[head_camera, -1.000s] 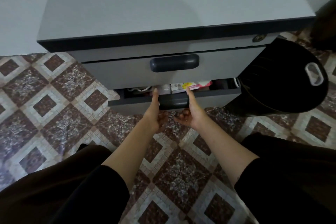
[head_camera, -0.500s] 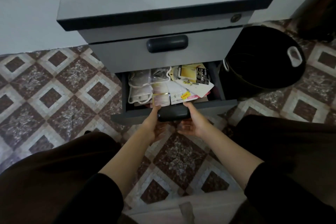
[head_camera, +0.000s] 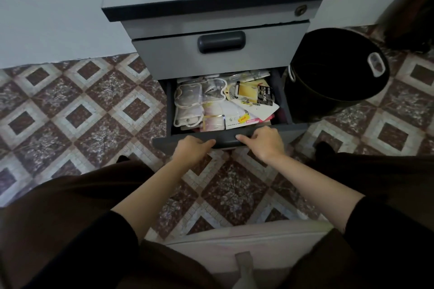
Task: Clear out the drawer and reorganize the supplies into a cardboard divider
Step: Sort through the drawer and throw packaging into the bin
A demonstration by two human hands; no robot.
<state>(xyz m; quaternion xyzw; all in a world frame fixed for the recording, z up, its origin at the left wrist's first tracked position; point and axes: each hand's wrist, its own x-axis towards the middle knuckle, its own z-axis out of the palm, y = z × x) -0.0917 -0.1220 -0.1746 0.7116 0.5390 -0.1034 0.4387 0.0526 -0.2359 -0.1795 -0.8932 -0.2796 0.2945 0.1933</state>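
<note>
Tiled floor (head_camera: pixel 82 112); drawer (head_camera: pixel 283 101) lengthwise toward person; left hand (head_camera: pixel 191 150), right hand (head_camera: pixel 264 144) gripping its front

- Dim, cool, flat light throughout.
- Far end of the drawer (head_camera: pixel 283 101) shaded; bin (head_camera: pixel 340 65) inside nearly black.
- Edges bend, wide-angle.
- Near clothing (head_camera: pixel 58 230) soft, unfocused.

Smooth matt grey cabinet (head_camera: pixel 211 58), dark plastic handle (head_camera: pixel 221 41), dark matt drawer (head_camera: pixel 283 101), and there's glossy clear plastic on the packets (head_camera: pixel 204 94), printed paper card (head_camera: pixel 249 91), a black plastic bin (head_camera: pixel 328 91), mosaic-tiled floor (head_camera: pixel 82 112), dark cloth sleeves (head_camera: pixel 112 237).
</note>
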